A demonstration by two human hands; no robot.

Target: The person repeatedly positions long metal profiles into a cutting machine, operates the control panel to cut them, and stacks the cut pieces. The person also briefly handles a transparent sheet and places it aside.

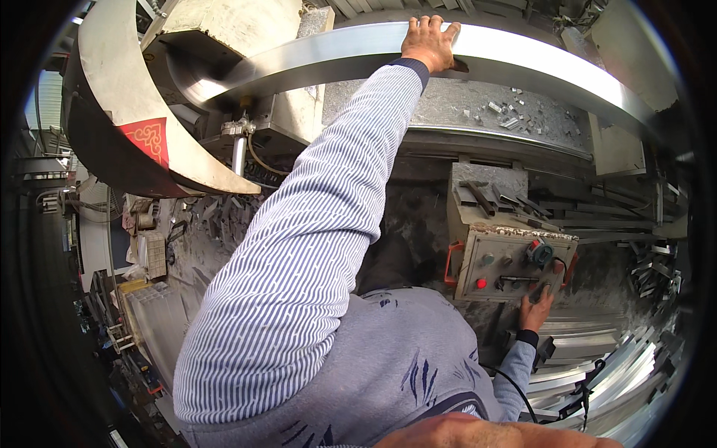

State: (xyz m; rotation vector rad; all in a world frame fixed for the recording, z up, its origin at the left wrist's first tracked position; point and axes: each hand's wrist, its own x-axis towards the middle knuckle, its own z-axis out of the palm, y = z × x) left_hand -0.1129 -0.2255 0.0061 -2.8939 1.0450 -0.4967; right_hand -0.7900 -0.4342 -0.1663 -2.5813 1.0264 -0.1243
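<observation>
A long silvery metal profile [523, 54] runs across the far side, bent by the lens. My left hand [429, 46] is on its middle, fingers hooked over the far edge and the striped sleeve stretched out behind it. Low on the right stands a beige control box [489, 257] with several buttons, a red one [481, 284] and a dark round knob [539, 254] among them. My right hand [535, 310] is at the lower right corner of its panel, fingers apart, a fingertip against a button. Nothing shows in that hand.
A curved white machine guard [112, 89] with a red patch looms at the left. Metal offcuts [510, 119] litter the machine bed [358, 101]. Dark strips [478, 196] lie on the control box, with more profiles [590, 343] stacked at the lower right.
</observation>
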